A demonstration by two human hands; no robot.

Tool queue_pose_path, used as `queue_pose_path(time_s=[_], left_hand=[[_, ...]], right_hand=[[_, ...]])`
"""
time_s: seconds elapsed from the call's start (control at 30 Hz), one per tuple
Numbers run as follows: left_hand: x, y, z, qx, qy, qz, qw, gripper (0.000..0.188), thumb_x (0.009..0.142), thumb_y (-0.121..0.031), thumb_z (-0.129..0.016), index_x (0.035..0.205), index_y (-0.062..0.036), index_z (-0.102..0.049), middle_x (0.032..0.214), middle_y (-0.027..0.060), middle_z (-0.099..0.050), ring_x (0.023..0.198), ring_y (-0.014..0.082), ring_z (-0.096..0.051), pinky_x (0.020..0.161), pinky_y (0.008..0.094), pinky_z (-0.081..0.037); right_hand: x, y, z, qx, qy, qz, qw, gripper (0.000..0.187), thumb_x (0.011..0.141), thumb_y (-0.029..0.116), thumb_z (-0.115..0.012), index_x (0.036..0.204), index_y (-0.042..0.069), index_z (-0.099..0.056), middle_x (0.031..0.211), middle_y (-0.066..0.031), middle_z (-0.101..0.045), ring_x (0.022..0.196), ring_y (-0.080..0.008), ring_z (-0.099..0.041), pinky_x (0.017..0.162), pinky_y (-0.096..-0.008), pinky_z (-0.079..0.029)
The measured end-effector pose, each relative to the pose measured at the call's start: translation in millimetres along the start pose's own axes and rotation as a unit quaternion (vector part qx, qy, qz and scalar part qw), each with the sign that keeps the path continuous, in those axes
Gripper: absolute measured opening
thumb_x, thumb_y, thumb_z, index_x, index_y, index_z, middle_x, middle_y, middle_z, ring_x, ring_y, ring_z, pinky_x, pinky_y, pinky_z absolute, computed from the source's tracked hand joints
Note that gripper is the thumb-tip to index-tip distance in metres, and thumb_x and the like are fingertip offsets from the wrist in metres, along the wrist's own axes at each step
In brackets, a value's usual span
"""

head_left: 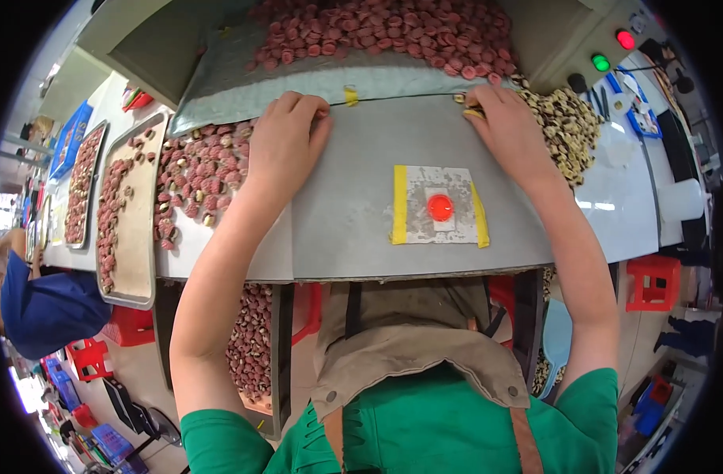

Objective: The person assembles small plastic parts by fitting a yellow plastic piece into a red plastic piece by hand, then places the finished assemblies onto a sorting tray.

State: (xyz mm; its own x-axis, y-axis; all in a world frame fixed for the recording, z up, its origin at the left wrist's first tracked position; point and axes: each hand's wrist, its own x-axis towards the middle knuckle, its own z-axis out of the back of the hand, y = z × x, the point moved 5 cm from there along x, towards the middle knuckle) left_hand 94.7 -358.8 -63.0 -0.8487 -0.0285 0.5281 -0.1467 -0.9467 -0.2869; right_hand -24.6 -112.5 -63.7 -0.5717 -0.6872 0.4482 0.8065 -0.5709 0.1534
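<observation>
At left, 2 metal trays (140,245) of pink pieces flank a loose pink pile (189,178), which the left forearm (239,229) partly blocks. The left hand (288,136) lies at the edge of a pale green sheet (235,96), fingers curled; whether they grip anything, one cannot tell. Behind, 1 heap of pink discs (385,35) covers the sheet's far part. A round red piece (439,208) sits between 2 yellow strips (400,204). The right hand (506,133), fingers bent, is beside 1 dark-and-cream heap (568,130); its grip is unclear. Farther right, 2 lights (600,62) glow, 1 green, 1 red.
</observation>
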Motion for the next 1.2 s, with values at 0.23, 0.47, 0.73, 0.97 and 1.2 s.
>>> queue_pose_path(time_s=[0.23, 0.47, 0.73, 0.97, 1.2], left_hand=[[-19, -22, 0, -0.207, 0.046, 0.155, 0.965, 0.022, 0.084, -0.006, -0.061, 0.105, -0.0023, -0.057, 0.092, 0.0119, -0.059, 0.081, 0.0229, -0.061, 0.072, 0.0313, -0.048], [-64, -68, -1, -0.561, 0.085, 0.349, 0.746, 0.027, 0.089, -0.007, -0.060, 0.113, 0.0040, -0.055, 0.103, 0.0046, -0.059, 0.094, 0.0127, -0.061, 0.081, 0.0242, -0.048], [-79, -100, -29, -0.732, 0.052, 0.365, 0.573, 0.034, 0.095, -0.015, -0.056, 0.123, 0.0019, -0.053, 0.109, 0.0055, -0.060, 0.096, 0.0122, -0.060, 0.084, 0.0241, -0.047], [-84, -109, -35, -0.778, 0.072, 0.377, 0.498, 0.036, 0.096, -0.017, -0.053, 0.127, 0.0006, -0.049, 0.107, 0.0053, -0.059, 0.096, 0.0117, -0.059, 0.083, 0.0249, -0.048], [-92, -102, -39, -0.830, 0.057, 0.346, 0.434, 0.038, 0.097, -0.014, -0.049, 0.132, 0.0003, -0.044, 0.112, 0.0078, -0.059, 0.093, 0.0103, -0.059, 0.082, 0.0234, -0.050]], right_hand=[[-31, 27, 30, 0.134, 0.029, -0.033, 0.990, 0.034, 0.082, 0.008, -0.064, 0.115, 0.008, -0.057, 0.097, -0.0056, -0.061, 0.089, -0.0210, -0.056, 0.080, -0.0326, -0.046], [-101, 18, 35, 0.125, 0.024, -0.090, 0.988, 0.027, 0.081, 0.001, -0.063, 0.108, 0.005, -0.062, 0.102, -0.0074, -0.062, 0.093, -0.0216, -0.056, 0.082, -0.0316, -0.046], [-107, 18, 40, 0.179, 0.025, -0.183, 0.966, 0.023, 0.082, 0.002, -0.064, 0.105, 0.005, -0.063, 0.102, -0.0079, -0.061, 0.093, -0.0221, -0.057, 0.081, -0.0309, -0.046], [-93, 30, 49, 0.103, 0.073, -0.104, 0.987, 0.021, 0.082, 0.004, -0.062, 0.103, 0.002, -0.062, 0.098, -0.0136, -0.062, 0.092, -0.0294, -0.059, 0.081, -0.0351, -0.047], [-82, 38, 49, 0.079, 0.130, -0.112, 0.982, 0.019, 0.082, 0.004, -0.061, 0.101, -0.001, -0.062, 0.092, -0.0145, -0.061, 0.086, -0.0306, -0.059, 0.078, -0.0349, -0.047]])
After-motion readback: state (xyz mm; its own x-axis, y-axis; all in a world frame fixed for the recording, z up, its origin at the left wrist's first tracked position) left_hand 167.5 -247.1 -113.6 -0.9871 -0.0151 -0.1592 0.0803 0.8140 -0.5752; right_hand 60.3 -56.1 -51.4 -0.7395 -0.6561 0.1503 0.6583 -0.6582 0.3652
